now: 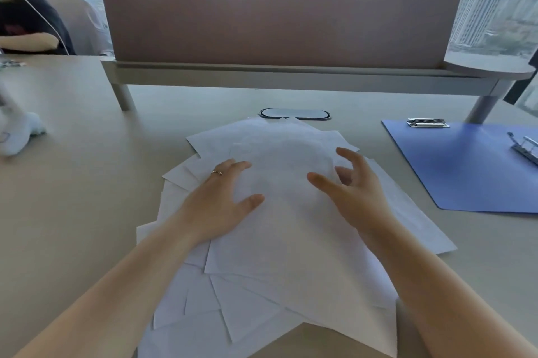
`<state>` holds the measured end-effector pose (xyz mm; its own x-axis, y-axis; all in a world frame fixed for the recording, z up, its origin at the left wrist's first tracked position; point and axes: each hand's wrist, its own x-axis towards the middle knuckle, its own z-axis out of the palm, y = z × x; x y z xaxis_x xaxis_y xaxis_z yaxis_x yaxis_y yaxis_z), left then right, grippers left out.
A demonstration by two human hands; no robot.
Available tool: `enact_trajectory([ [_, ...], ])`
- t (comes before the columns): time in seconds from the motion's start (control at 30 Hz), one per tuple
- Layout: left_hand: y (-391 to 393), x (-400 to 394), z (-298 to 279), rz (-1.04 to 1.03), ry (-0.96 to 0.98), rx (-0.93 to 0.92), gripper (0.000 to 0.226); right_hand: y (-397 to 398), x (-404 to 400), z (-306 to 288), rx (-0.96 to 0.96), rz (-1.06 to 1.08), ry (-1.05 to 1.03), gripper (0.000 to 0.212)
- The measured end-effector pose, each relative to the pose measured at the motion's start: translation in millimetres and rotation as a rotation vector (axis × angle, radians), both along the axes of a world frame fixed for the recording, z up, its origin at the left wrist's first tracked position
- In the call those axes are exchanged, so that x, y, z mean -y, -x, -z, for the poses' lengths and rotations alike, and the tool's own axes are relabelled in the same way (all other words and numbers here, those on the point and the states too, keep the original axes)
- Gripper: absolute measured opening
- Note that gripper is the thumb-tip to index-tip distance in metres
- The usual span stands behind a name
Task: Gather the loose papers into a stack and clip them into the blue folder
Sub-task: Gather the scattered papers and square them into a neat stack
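head view. i see the loose papers (pixel 291 241) fanned out in a disordered pile at the centre of the surface (pixel 72 212), sheets overlapping at many angles, corners sticking out on all sides. the pile reaches from the near edge of the surface up to the oval cable port (pixel 295 114), whose front rim the far sheets cover.

left hand (pixel 221 206): palm down, flat on the left part of the pile, fingers spread and pressing on the top sheets. grip state: spread, pinching nothing. a ring (pixel 217 173) sits on one finger.

right hand (pixel 352 191): over the right part of the pile, fingers curled and apart, thumb extended toward the left hand. grip state: spread, nothing held between the fingers. i cannot tell whether the fingertips touch the paper.

the blue folder (pixel 465 171) lies open and flat on the surface to the right of the pile, apart from it. a metal clip (pixel 428 122) is at its far edge, and a second metal clamp (pixel 525 149) is at its right side, partly cut off by the picture edge. no paper lies on the folder.

behind the pile stands a desk divider panel (pixel 279 20) on a raised shelf. a white soft object (pixel 20 133) rests at the left edge of the surface, blurred.
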<state>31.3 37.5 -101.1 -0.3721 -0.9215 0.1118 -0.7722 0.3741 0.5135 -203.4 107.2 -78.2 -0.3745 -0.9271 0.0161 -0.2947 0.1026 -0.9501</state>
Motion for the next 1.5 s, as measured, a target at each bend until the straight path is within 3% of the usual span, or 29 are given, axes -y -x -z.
enact_trajectory([
  [0.17,2.5,-2.0,-2.5,-0.013,-0.020,0.003,0.071,4.4,-3.2,-5.2,0.054,0.034,0.076,0.072],
  [0.3,3.4,-5.6,-4.8,-0.030,-0.016,-0.026,0.068,3.3,-3.7,-0.9,0.021,-0.003,-0.058,0.073],
  [0.43,3.2,-6.3,-8.3,-0.041,0.019,-0.134,0.061,1.2,-4.2,-1.1,-0.176,-0.078,-0.095,0.046],
  [0.5,2.9,-5.3,-10.0,-0.050,0.034,-0.210,0.063,0.2,-4.5,-4.6,-0.177,-0.074,-0.045,0.040],
  [0.57,1.8,-1.6,-12.6,-0.127,0.005,-0.335,0.069,-0.2,-6.2,-10.6,-0.068,-0.074,-0.001,0.045],
  [0.7,-4.7,6.6,-17.9,-0.331,-0.217,-0.640,0.082,-2.1,-12.8,-23.1,0.394,-0.158,0.078,0.056],
  [0.77,-9.9,13.9,-15.5,-0.339,-0.370,-0.784,0.062,-4.0,-14.5,-26.7,0.452,-0.178,0.079,0.056],
  [0.83,-15.5,18.1,-20.9,-0.336,-0.462,-0.767,0.024,-6.5,-14.5,-26.7,0.445,-0.134,0.061,0.048],
  [0.9,-24.0,26.0,-29.5,-0.346,-0.489,-0.671,0.016,-5.7,-11.6,-21.7,0.276,-0.050,0.047,0.037],
  [1.0,-35.6,33.8,-38.3,-0.373,-0.546,-0.768,0.013,0.0,-6.9,-13.4,-0.292,-0.026,-0.060,0.031],
  [1.07,-40.8,29.2,-30.0,-0.372,-0.584,-0.773,0.019,0.1,-8.2,-8.3,-0.640,-0.087,-0.216,0.058],
  [1.1,-40.8,27.1,-27.1,-0.376,-0.615,-0.798,0.022,-2.0,-10.2,-7.7,-0.723,-0.111,-0.262,0.075],
  [1.2,-30.7,23.2,-25.7,-0.360,-0.708,-0.990,0.038,-5.1,-11.0,-2.6,-0.811,-0.200,-0.294,0.114],
  [1.3,-30.8,18.3,-28.6,-0.337,-0.722,-1.000,0.032,-2.9,-10.6,1.7,-0.887,-0.275,-0.353,0.131],
  [1.4,-24.5,16.6,-37.6,-0.419,-0.766,-1.134,0.031,-2.1,-9.1,3.2,-0.921,-0.266,-0.321,0.128],
  [1.5,-19.2,16.6,-33.7,-0.429,-0.731,-1.164,0.021,-2.3,-5.5,8.2,-0.979,-0.274,-0.281,0.112],
])
